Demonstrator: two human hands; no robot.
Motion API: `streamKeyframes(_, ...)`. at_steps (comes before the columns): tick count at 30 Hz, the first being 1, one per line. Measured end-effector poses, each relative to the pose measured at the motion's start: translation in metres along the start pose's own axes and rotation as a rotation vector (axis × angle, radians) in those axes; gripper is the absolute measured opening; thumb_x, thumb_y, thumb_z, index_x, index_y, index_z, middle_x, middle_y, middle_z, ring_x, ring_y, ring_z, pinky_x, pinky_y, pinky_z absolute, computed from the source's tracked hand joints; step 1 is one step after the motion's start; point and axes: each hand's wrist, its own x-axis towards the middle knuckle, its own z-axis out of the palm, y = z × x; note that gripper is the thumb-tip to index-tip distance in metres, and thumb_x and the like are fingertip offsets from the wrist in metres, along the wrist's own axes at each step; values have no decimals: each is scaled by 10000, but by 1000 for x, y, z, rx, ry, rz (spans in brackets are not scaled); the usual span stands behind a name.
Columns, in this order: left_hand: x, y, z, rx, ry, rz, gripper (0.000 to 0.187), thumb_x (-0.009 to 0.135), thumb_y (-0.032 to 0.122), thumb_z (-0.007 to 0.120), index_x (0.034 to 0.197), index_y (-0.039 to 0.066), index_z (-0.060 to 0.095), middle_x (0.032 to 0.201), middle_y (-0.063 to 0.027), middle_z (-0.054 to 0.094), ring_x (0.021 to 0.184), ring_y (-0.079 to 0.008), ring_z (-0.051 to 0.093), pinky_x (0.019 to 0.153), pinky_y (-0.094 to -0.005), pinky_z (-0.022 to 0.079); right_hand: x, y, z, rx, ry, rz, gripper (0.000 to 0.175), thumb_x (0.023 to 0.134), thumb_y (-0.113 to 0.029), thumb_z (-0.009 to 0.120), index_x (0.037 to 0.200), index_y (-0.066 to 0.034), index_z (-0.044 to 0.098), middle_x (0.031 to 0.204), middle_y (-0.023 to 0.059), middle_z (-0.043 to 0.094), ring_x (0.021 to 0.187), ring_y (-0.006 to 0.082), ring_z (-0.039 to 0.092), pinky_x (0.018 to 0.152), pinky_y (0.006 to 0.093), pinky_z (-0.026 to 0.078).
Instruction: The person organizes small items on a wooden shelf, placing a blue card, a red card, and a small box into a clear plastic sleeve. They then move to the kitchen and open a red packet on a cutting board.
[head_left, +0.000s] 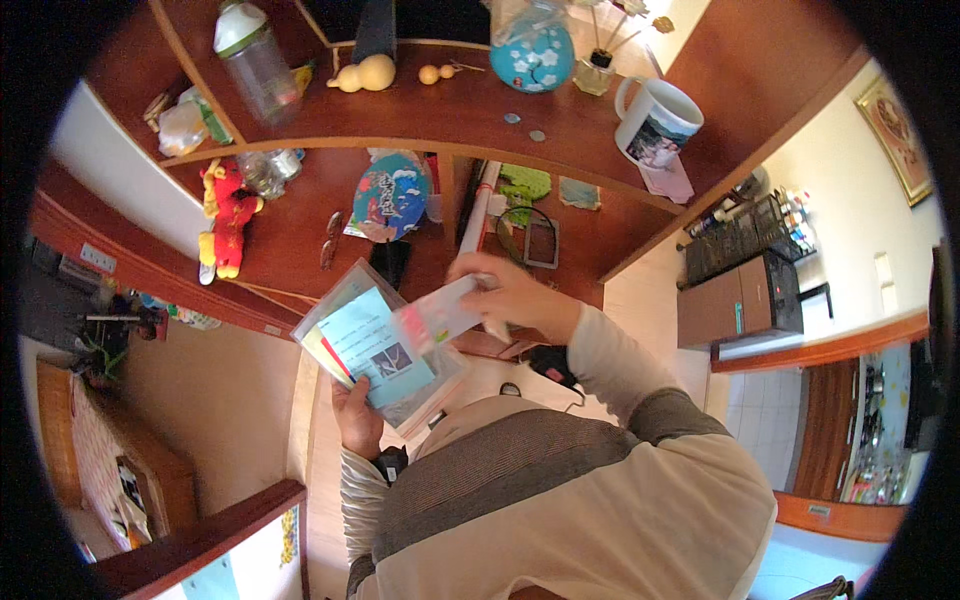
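Observation:
My left hand (358, 417) grips the lower edge of a clear plastic sleeve (355, 279) and papers, with the thumb on top. Foremost is a light blue printed sheet (367, 324) bearing writing and a small picture; yellow and red edges show at its left. My right hand (517, 294) holds a whitish packet or card with pink markings (431, 321), slightly blurred, whose lower end overlaps the right side of the sleeve. Whether this packet lies inside or above the sleeve, I cannot tell. Another clear plastic piece (431, 390) shows under the papers.
Beyond my hands, the wooden desk (300, 225) holds a red plush toy (229, 225), glasses (331, 240), a decorated oval fan (391, 196) and a dark phone-like object (388, 264). On the shelf above stand a photo mug (656, 124), a blue vase (531, 56), gourds (367, 73) and a plastic bottle (259, 71).

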Motion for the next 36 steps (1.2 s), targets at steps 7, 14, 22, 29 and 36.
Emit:
streamKeyframes(7,25,4,1,91,-20,-51,447,826,-63,457,1262,25,407,1169,-102,538,1055,-210,531,928,-350,416,-121,68,-79,270,916,71,388,774,22,521,1154,-46,484,959,101,565,813,191,585,643,286,510)
streamKeyframes(14,33,5,13,91,-68,-94,468,824,-64,460,1278,31,398,1183,-109,533,1062,-220,530,937,-360,411,-170,110,-98,168,1240,178,418,757,35,515,1166,-39,473,935,90,556,751,172,566,595,266,476)
streamKeyframes(22,36,2,12,140,-48,-107,467,829,-67,452,1282,32,392,1199,-115,525,1079,-220,521,950,-367,405,-164,127,-95,-79,1216,317,345,731,-30,633,1069,-20,561,827,84,582,692,147,555,600,256,456)
streamKeyframes(29,30,1,11,124,8,-109,471,838,-74,442,1293,31,379,1206,-117,521,1087,-221,515,954,-371,402,-168,129,-104,-387,1071,370,317,736,-88,657,1029,11,587,845,110,615,750,183,583,681,295,478)
streamKeyframes(36,22,2,11,111,-40,-79,468,835,-70,454,1288,25,387,1206,-114,521,1092,-220,511,953,-365,401,-153,88,-93,-601,904,475,295,750,-126,658,1016,-2,619,841,96,599,752,177,562,683,282,457)
